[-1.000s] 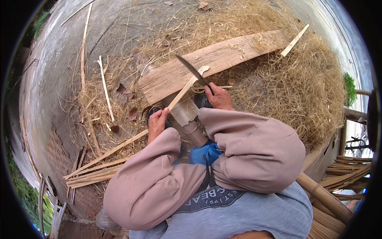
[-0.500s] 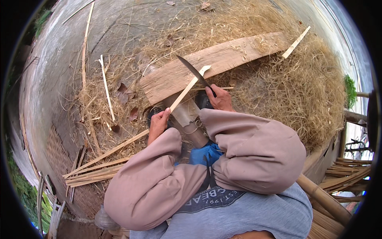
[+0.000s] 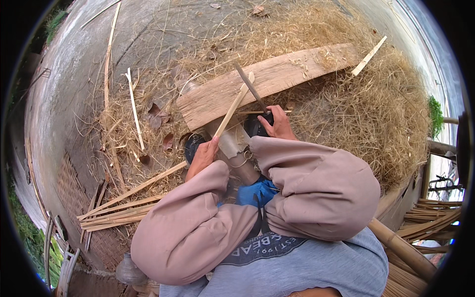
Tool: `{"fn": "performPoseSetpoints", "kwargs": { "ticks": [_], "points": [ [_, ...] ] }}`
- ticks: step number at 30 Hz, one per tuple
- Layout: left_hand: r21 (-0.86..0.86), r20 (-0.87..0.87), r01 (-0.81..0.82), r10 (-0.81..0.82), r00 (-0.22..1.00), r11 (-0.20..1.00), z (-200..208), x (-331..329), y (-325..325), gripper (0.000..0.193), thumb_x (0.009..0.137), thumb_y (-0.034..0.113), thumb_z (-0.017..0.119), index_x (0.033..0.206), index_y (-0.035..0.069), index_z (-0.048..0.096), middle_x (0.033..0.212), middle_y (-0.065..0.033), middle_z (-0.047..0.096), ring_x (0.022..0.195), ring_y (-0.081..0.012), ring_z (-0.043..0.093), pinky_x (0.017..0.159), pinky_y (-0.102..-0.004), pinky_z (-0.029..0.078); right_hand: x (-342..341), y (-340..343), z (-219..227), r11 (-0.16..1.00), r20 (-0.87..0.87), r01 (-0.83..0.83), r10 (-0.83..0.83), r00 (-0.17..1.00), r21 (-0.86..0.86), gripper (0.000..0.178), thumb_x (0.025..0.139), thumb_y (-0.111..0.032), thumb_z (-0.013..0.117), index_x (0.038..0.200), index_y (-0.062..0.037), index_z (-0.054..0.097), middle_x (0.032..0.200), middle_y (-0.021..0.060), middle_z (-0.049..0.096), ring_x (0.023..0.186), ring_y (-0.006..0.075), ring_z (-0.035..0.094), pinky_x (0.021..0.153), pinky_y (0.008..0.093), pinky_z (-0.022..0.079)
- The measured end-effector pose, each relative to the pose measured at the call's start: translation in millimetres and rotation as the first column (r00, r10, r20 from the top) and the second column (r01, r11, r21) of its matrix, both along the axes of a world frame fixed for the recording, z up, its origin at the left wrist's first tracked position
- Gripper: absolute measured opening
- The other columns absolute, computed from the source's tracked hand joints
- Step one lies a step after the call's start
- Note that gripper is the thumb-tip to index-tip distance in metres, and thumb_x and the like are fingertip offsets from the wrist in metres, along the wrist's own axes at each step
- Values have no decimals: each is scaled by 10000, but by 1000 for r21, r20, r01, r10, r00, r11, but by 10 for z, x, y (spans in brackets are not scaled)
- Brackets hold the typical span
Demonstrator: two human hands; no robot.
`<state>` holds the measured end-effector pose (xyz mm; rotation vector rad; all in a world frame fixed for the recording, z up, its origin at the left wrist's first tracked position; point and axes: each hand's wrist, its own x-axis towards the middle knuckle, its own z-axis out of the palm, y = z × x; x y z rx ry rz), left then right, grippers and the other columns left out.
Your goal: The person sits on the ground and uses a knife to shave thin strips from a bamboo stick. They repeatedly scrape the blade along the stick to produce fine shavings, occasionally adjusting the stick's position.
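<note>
The left hand (image 3: 204, 155) grips a pale, flat bamboo strip (image 3: 232, 110), the right hand (image 3: 281, 124) a dark-bladed knife (image 3: 252, 88), over a brown wooden plank (image 3: 297, 68).

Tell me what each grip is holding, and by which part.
The left grip holds a pale strip partway along its length; the right grip holds a knife by its handle end.

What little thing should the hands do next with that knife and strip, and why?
Maybe the right hand should gently shave the pale strip with the knife, because the blade crosses the strip near its far end, over the board, while the left hand grips the nearer part.
</note>
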<state>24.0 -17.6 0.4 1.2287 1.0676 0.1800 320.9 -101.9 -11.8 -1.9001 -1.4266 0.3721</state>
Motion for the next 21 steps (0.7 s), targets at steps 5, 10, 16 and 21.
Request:
{"fn": "performPoseSetpoints", "kwargs": {
  "ticks": [5, 10, 16, 21],
  "points": [
    [310, -164, 12, 41, 986, 951, 60, -177, -73, 590, 1085, 515, 477, 760, 25, 521, 620, -14, 402, 592, -134, 344, 544, -343, 308, -296, -123, 286, 941, 13, -227, 237, 971, -250, 406, 899, -350, 759, 1126, -60, 590, 1089, 148, 591, 845, 401, 673, 725, 473, 542],
    [400, -266, 71, 41, 963, 914, 336, -80, -89, 570, 1089, 474, 472, 842, -36, 532, 652, -95, 365, 625, -215, 370, 586, -419, 339, -248, -123, 289, 954, -20, -188, 189, 982, -234, 345, 888, -341, 743, 1076, -85, 608, 1043, 131, 627, 838, 391, 678, 703, 480, 544],
    [455, -248, 75, 45, 968, 887, 325, -85, -102, 577, 1091, 480, 464, 842, -35, 537, 650, -78, 351, 624, -201, 361, 585, -405, 326, -244, -130, 192, 961, 29, -177, 187, 982, -214, 331, 868, -321, 755, 1075, -91, 639, 943, 137, 652, 858, 373, 687, 718, 479, 547],
    [404, -272, 62, 55, 961, 913, 315, -100, -103, 593, 1086, 498, 465, 822, -29, 533, 650, -71, 350, 631, -191, 364, 585, -409, 324, -198, -117, 232, 913, 62, -293, 322, 945, -284, 389, 876, -352, 751, 1130, -81, 635, 1015, 133, 668, 884, 372, 695, 719, 480, 552]
  ]
}}
